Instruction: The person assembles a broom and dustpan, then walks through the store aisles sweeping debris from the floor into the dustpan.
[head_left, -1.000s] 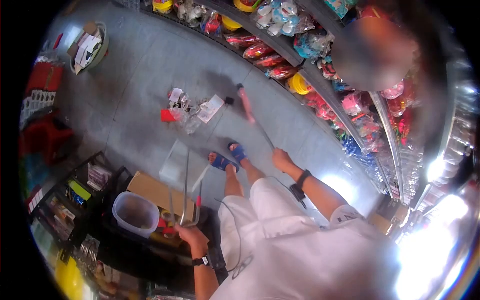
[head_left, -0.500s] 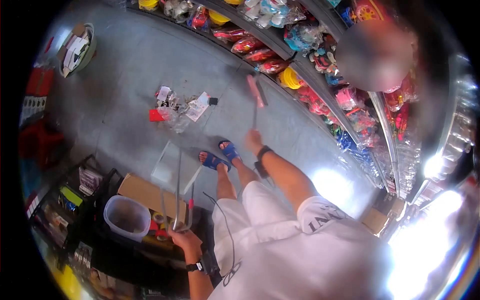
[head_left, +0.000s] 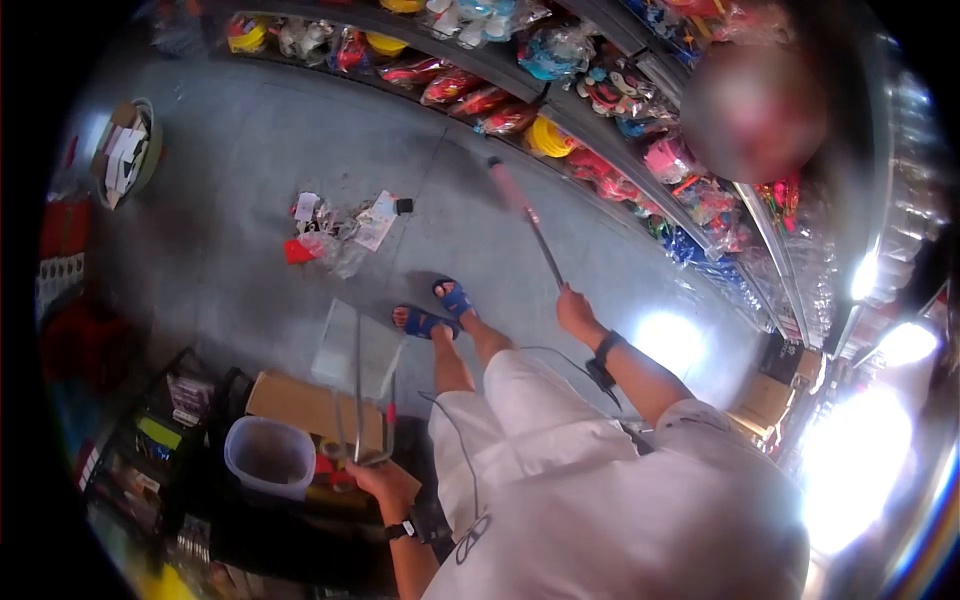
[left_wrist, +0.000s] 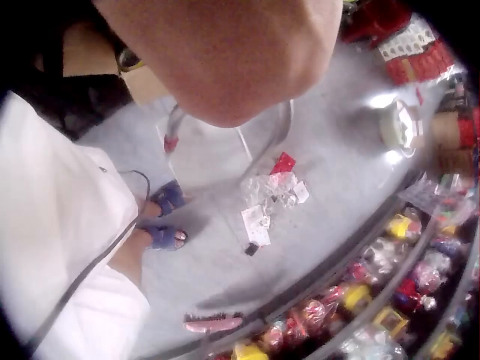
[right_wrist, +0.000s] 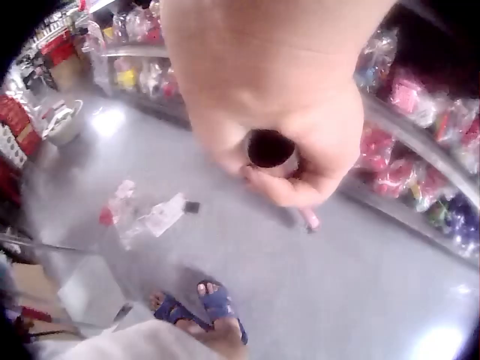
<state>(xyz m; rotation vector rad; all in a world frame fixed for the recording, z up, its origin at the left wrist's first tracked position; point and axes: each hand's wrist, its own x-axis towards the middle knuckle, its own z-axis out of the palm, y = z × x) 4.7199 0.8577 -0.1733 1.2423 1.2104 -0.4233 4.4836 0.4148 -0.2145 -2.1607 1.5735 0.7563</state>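
Observation:
My right hand (head_left: 578, 312) grips the upper end of a broom's stick (head_left: 548, 258), its fingers wrapped round it. At the far end, the pink broom head (head_left: 507, 185) is near the shelf foot; its dark bristles show in the left wrist view. The stick's round, dark end pokes out of my fist in the right wrist view. My left hand (head_left: 382, 480) holds the bent metal handle (head_left: 359, 400) of a pale dustpan (head_left: 340, 345), which is by my feet. A litter pile (head_left: 340, 230) of clear plastic, papers and a red piece lies beyond the dustpan.
Shelves of bagged toys (head_left: 480, 95) run along the far and right sides. A round bin with cardboard (head_left: 128, 150) stands far left. Near my left hand are a clear plastic tub (head_left: 268, 458), a cardboard box (head_left: 315, 410) and a dark rack (head_left: 165, 430). A cable hangs by my shorts.
My right hand swung the broom in toward my feet, then back out to the right, with the broom head staying near the shelf. The dustpan and litter pile stay put as the view shifts.

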